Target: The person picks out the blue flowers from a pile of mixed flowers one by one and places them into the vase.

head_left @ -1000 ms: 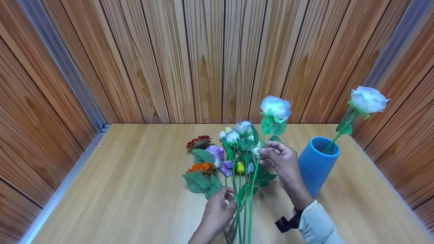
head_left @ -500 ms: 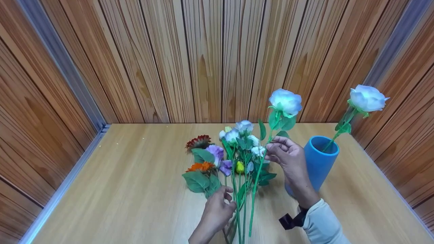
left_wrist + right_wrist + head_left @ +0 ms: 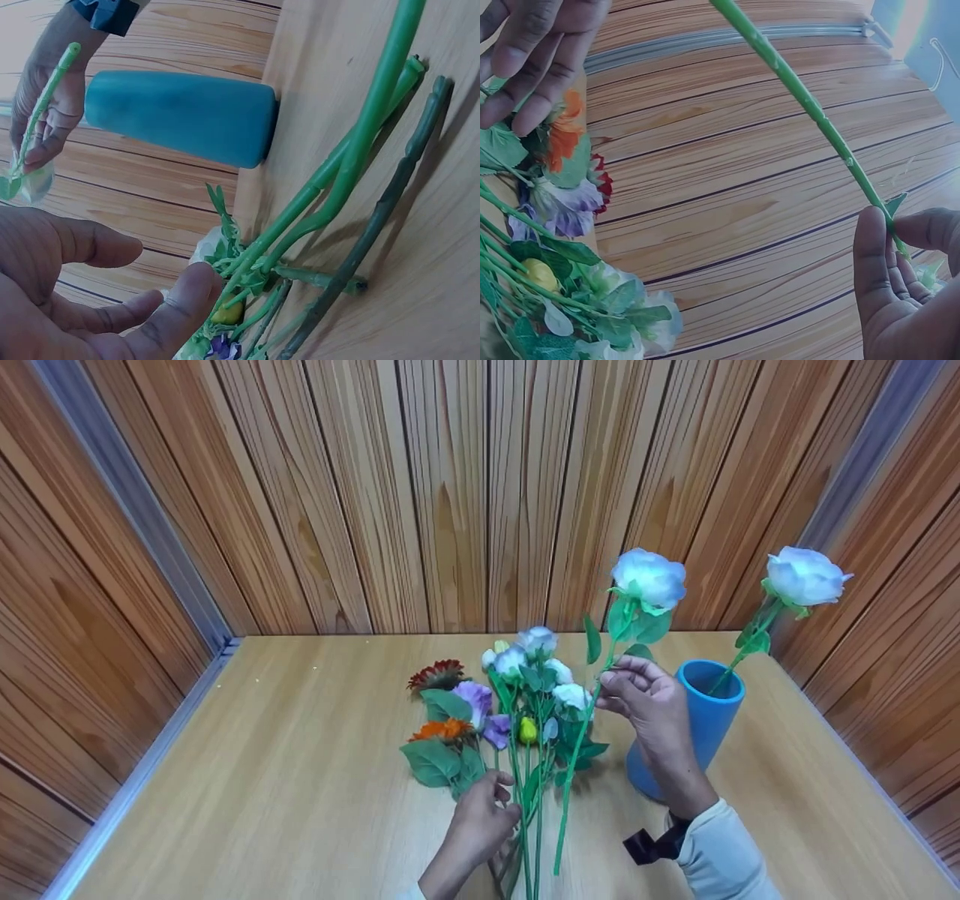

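My right hand [image 3: 651, 706] pinches the green stem of a pale blue-white artificial rose [image 3: 649, 579] between thumb and fingers, its bloom up and its stem slanting down to the left. In the right wrist view the stem [image 3: 810, 105] runs up from the fingertips. My left hand [image 3: 480, 814] stays low beside the stems of the flower bunch [image 3: 527, 780]; in the left wrist view its thumb and fingers are apart with nothing between them. Behind my right wrist stands the blue vase [image 3: 716, 727], with another pale rose [image 3: 806, 577] leaning out to the right.
The bunch on the wooden table [image 3: 285, 780] includes an orange flower [image 3: 442, 730], a dark red flower [image 3: 437, 675], purple blooms [image 3: 474, 701], smaller white blooms [image 3: 571, 695] and a yellow bud [image 3: 528, 730]. Wood-plank walls [image 3: 450, 495] enclose the back and sides.
My right hand has moved right and slightly up with the rose, drawing its stem out from the bunch toward the vase. My left hand has barely moved.
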Tool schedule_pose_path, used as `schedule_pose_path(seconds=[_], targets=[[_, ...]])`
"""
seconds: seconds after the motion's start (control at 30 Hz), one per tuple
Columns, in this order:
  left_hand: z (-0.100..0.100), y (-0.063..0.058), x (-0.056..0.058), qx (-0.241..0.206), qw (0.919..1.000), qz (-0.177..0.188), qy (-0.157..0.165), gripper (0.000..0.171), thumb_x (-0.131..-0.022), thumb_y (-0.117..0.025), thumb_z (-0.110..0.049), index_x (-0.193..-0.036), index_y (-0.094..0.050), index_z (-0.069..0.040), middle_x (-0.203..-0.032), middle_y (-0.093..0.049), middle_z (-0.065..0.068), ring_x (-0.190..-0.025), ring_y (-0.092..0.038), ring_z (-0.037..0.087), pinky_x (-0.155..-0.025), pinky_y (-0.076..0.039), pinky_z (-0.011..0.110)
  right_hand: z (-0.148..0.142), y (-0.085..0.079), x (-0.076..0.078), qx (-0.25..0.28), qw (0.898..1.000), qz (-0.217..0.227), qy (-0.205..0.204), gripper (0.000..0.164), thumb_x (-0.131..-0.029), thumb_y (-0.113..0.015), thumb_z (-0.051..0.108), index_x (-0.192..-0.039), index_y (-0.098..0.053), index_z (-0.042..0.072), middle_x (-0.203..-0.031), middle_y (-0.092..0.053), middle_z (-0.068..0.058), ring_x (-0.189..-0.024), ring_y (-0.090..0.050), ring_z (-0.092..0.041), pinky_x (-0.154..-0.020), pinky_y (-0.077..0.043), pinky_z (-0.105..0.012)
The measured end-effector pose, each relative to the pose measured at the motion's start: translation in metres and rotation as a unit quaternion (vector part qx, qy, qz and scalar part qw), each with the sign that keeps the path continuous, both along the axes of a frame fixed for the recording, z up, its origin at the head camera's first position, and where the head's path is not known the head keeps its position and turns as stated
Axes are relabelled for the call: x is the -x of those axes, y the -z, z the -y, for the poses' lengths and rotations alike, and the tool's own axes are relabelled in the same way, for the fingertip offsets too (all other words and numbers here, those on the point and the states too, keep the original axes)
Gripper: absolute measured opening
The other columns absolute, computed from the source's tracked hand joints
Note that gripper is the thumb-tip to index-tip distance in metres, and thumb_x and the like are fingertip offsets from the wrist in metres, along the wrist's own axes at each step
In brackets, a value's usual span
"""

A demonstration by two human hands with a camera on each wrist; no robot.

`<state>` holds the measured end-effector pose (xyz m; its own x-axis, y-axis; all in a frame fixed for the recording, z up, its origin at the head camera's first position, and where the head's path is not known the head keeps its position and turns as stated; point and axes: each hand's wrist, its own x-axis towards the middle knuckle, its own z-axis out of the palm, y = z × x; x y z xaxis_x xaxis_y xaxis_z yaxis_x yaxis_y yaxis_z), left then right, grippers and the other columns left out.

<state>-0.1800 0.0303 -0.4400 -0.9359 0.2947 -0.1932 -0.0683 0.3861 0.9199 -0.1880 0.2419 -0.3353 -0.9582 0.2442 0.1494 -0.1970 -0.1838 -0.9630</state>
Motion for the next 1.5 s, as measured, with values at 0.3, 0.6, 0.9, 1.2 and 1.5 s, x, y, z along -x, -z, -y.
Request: schedule_pose_path(seconds=[0.3,0.6,0.9,1.2,1.5], targets=[[-0.003,0.005,0.001,0.039,0.9992,-0.010,-0.007,0.028,-0.077,-0.063,-0.003,-0.104,-0.055,-0.004,-0.082,-0.049,0.005,-0.063,-0.050,0.015,-0.050,-0.041,0.028,-0.003,-0.001,-0.001,-0.015,1.000,-0.008,0.011,0.042,-0.081,-0.065,0.020,-0.113,-0.046,-0.002,-0.087,-0.063,-0.008,-0.081,-0.064,-0.024,-0.073,-0.050,-0.034],[-0.007,0.010,0.003,0.047,0.9988,-0.015,0.003,0.030,-0.077,-0.064,-0.005,-0.105,-0.055,-0.003,-0.081,-0.049,0.005,-0.064,-0.049,0.016,-0.050,-0.039,0.028,-0.010,-0.006,-0.001,0.004,0.998,-0.047,0.047,0.036,-0.081,-0.066,0.012,-0.107,-0.049,-0.005,-0.084,-0.064,-0.012,-0.073,-0.064,-0.022,-0.067,-0.052,-0.034],[-0.006,0.013,0.006,0.056,0.9983,0.001,0.018,0.029,-0.078,-0.064,-0.007,-0.106,-0.055,-0.005,-0.081,-0.050,0.005,-0.063,-0.047,0.016,-0.050,-0.038,0.029,-0.018,-0.010,-0.003,0.020,0.996,-0.058,0.067,0.034,-0.081,-0.065,0.010,-0.106,-0.050,-0.005,-0.084,-0.063,-0.013,-0.074,-0.064,-0.025,-0.066,-0.052,-0.033],[-0.006,0.014,0.009,0.063,0.9974,0.015,0.031,0.031,-0.078,-0.064,-0.009,-0.108,-0.057,-0.006,-0.082,-0.051,0.004,-0.066,-0.050,0.017,-0.053,-0.041,0.030,-0.025,-0.015,-0.004,0.041,0.994,-0.074,0.074,0.032,-0.081,-0.064,0.009,-0.105,-0.050,-0.005,-0.080,-0.064,-0.010,-0.070,-0.064,-0.022,-0.065,-0.052,-0.033],[-0.006,0.015,0.007,0.062,0.9969,-0.012,0.046,0.029,-0.078,-0.065,-0.009,-0.105,-0.058,-0.003,-0.086,-0.053,0.007,-0.071,-0.051,0.017,-0.058,-0.043,0.032,-0.030,-0.017,-0.005,0.056,0.991,-0.092,0.084,0.030,-0.081,-0.064,0.006,-0.105,-0.051,-0.006,-0.079,-0.063,-0.012,-0.070,-0.064,-0.022,-0.064,-0.052,-0.032]])
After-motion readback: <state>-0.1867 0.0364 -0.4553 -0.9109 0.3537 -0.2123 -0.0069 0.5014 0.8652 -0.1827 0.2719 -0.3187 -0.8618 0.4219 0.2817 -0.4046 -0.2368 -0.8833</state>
